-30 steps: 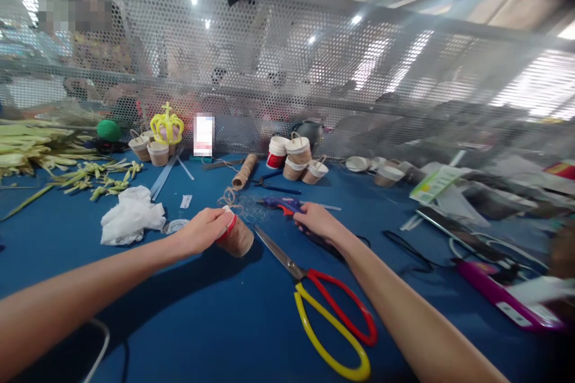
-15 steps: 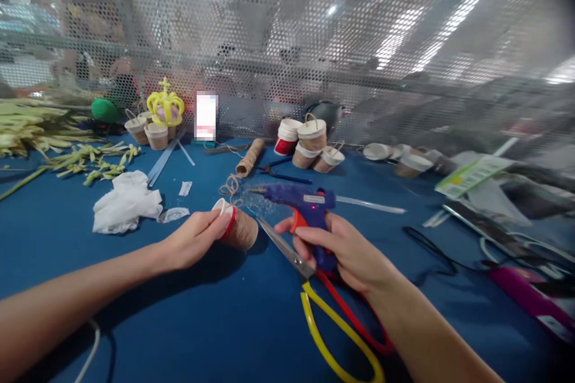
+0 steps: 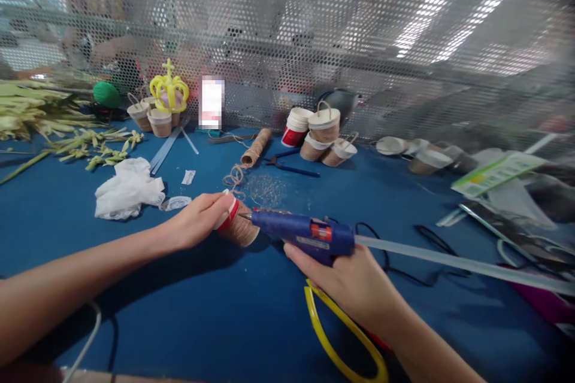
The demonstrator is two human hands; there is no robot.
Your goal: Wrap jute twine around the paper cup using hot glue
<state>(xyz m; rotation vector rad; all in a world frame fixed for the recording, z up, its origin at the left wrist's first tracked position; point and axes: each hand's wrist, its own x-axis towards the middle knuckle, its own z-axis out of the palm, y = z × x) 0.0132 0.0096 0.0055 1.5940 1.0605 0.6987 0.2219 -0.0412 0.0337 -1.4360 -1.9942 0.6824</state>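
Perforated metal mesh (image 3: 269,30) stands behind a blue tabletop (image 3: 202,311). Near the middle of the tabletop, the left hand (image 3: 197,221) grasps a twine-wrapped cup (image 3: 245,228) by its rim end, as it did 1 second ago; the cup tilts, its rim toward the upper left. The right hand (image 3: 350,278) has its fingers wrapped around the blue glue gun (image 3: 287,228). 0.5 seconds ago the gun pointed past the cup's far side; now it is nearer, and its nozzle overlaps the twine beside the red band, though whether they touch I cannot tell. A long glue stick (image 3: 449,261) juts from the gun's back. Scissors (image 3: 330,341), in plain sight 1 second ago, are now mostly hidden under the right hand, with the yellow handle loop showing. Beyond the cup lie a twine roll (image 3: 257,148) and pliers (image 3: 291,169).
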